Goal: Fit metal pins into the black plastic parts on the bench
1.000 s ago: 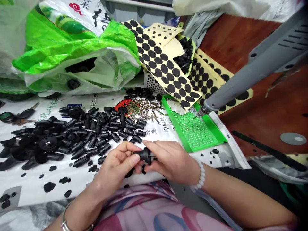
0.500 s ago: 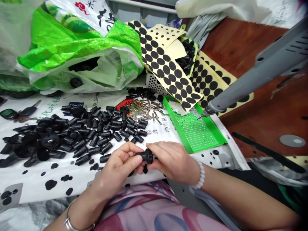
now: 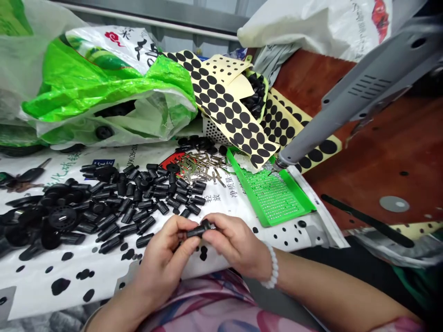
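Observation:
A small black plastic cylinder with a wider collar at one end is held between my two hands, just over the front of the table. My left hand has its thumb and fingers closed around the narrower body. The collar end sits pinched in the fingers of my right hand, which hide part of it. Left of my hands lies a heap of similar ribbed black cylinders. Beyond that heap is a scatter of small thin metal pieces.
A green tray holds rows of small shiny pieces. A grey electric screwdriver slants down over it. Behind are sheets of black round stickers, a perforated white basket and a green-and-white bag. Keys lie left.
The view has shifted, so most things sit slightly left and lower. The black cylinder has tilted, its collar end now higher, and both hands still grip it.

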Demonstrator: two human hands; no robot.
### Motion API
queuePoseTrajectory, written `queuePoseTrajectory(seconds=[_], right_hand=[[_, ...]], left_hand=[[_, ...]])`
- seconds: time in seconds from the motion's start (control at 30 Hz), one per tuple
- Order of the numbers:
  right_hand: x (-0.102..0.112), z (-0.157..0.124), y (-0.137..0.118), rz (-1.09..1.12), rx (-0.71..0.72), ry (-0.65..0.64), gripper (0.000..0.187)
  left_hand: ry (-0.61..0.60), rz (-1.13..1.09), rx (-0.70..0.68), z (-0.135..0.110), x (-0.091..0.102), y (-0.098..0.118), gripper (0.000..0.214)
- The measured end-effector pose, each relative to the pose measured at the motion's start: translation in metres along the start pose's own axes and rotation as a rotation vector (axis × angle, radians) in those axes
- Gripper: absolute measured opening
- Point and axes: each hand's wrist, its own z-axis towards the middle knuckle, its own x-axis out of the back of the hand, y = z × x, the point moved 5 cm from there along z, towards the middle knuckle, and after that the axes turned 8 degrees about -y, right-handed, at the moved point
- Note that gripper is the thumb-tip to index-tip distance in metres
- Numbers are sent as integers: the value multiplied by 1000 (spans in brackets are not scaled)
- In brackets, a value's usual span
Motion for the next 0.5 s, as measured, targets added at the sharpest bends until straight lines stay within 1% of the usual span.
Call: queuePoseTrajectory(seconds=[0.07, 0.13, 0.2, 0.27, 0.37, 0.4, 0.47, 0.5], right_hand=[[-13, 1, 14, 410, -245, -123, 45], [-24, 1, 21, 686, -417, -233, 46], [-30, 0, 22, 806, -500, -309, 49], [-33, 1, 19, 834, -538, -364, 52], [-35, 5, 10, 804, -553, -456, 59], [-33, 10, 6, 720, -539, -471, 61], [-20, 28, 1, 447, -486, -446, 65], [-3, 44, -3, -66, -368, -347, 67]], left_hand=[[30, 311, -155, -4, 0, 8, 11], [17, 527, -286, -9, -3, 12, 18], [31, 642, -371, -12, -3, 13, 24], [71, 705, -434, -15, -1, 14, 28], [119, 702, -480, -19, 5, 18, 32], [119, 672, -480, -19, 9, 19, 32], [148, 589, -444, -21, 19, 21, 31], [204, 545, -416, -23, 28, 23, 29]])
